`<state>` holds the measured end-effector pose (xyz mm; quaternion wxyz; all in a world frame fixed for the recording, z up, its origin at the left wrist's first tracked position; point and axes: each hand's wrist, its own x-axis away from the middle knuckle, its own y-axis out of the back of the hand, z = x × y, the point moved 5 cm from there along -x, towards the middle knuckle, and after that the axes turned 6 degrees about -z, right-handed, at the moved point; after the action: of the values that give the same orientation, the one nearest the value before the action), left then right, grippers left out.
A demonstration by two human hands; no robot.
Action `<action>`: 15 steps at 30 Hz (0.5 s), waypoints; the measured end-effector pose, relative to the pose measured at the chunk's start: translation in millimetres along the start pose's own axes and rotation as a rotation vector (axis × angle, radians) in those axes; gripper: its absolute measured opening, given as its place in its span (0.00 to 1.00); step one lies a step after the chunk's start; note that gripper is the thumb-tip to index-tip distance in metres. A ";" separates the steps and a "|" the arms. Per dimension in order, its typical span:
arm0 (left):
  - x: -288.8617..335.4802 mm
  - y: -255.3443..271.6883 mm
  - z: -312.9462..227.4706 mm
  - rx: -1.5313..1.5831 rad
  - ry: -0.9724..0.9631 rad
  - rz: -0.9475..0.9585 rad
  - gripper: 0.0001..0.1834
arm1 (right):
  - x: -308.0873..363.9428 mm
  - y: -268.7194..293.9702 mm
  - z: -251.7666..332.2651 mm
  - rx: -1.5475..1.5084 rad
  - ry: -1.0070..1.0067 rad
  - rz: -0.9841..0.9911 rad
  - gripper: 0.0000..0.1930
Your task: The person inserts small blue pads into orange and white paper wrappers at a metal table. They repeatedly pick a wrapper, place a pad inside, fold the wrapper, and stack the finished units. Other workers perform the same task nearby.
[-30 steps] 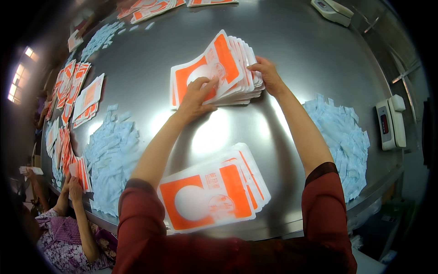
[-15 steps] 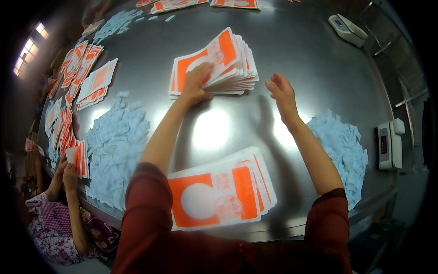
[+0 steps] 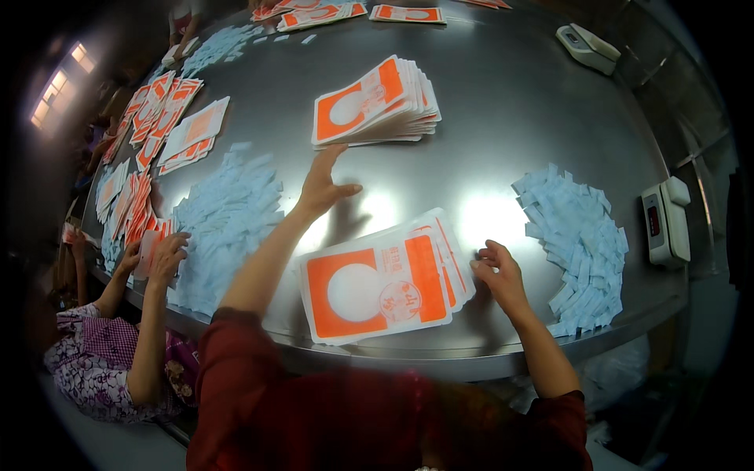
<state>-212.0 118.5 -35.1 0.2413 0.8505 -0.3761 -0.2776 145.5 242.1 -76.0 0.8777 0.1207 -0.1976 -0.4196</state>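
The fingers of the left hand [image 3: 320,187] were spread and released; those of the right hand [image 3: 503,275] were loosely bent, without visible load. On the steel table [image 3: 479,110], blue packets [image 3: 224,235] were heaped on both sides. The near bags [image 3: 369,290] lay just beside the right hand, the far bags [image 3: 369,106] beyond the left. A white scale [image 3: 666,224] stood rightmost.

Workshop: metal table [image 3: 503,102], scales [image 3: 666,224], co-worker [image 3: 110,341], blue packets [image 3: 577,247], stacked orange bags [image 3: 381,284].
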 end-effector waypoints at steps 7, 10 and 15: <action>157.5 38.3 14.7 0.114 0.508 -0.049 0.40 | 10.4 -16.7 17.7 0.244 0.059 0.001 0.35; 184.2 33.0 17.7 0.207 0.571 -0.057 0.40 | 12.1 -20.1 23.4 0.293 0.064 -0.004 0.35; 174.0 24.7 14.4 0.417 0.611 -0.130 0.40 | 7.7 -18.0 14.0 0.229 0.092 -0.012 0.35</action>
<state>-135.9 -33.8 -80.9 0.1459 0.9470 -0.2806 0.0567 131.2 224.3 -68.3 0.8637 0.2406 -0.2031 -0.3935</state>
